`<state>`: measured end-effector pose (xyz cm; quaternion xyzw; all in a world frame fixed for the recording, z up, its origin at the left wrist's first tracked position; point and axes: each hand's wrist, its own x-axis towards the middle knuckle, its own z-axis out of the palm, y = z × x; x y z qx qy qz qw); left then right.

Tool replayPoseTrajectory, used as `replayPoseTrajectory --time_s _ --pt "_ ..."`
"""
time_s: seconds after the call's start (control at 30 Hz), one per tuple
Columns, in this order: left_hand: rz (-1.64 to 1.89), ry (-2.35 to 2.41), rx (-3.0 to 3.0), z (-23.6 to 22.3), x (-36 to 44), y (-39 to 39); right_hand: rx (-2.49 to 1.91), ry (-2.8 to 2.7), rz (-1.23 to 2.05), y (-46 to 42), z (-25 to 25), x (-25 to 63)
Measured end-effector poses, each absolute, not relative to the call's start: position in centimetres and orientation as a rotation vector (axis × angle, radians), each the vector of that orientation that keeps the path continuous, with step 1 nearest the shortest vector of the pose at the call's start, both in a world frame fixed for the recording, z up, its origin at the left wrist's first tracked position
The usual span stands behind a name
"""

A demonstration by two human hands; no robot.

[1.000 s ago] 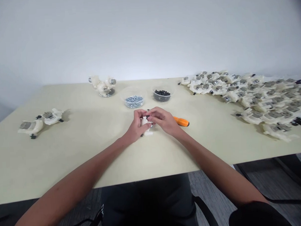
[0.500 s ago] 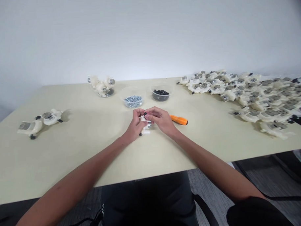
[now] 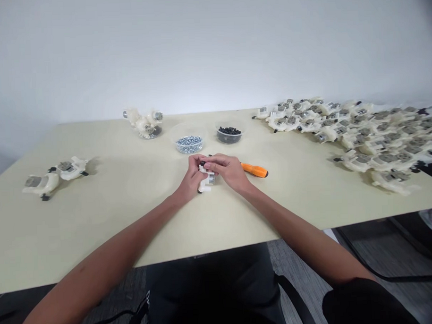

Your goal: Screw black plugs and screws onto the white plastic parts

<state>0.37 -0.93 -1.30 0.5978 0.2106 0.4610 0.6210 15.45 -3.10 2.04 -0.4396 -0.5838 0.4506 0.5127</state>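
My left hand (image 3: 190, 180) is closed around a white plastic motor housing (image 3: 204, 185) with a silver motor in its side. At the top of the housing sits a small black part (image 3: 202, 163), partly covered by fingers. My right hand (image 3: 228, 170) pinches at that black part with thumb and forefinger. Just beyond the right hand lies an orange-handled screwdriver (image 3: 255, 169), its shaft hidden behind the hand.
Behind my hands stand a clear bowl of silver screws (image 3: 189, 144) and a bowl of black parts (image 3: 229, 134). Many similar housings (image 3: 371, 133) are piled at the right. Two more housings (image 3: 57, 176) lie at the left, and a small cluster (image 3: 143, 122) stands at the back.
The housing has turned slightly in my left hand, showing more of its white body. My right fingers have shifted a little left at its top. The view has moved slightly.
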Motion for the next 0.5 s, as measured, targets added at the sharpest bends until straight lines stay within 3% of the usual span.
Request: replayPoseTrajectory --time_s 0.5 --pt "1.036 0.711 1.628 -0.3 0.5 -1.9 -1.071 -1.280 1.138 -3.9 1.9 15.1"
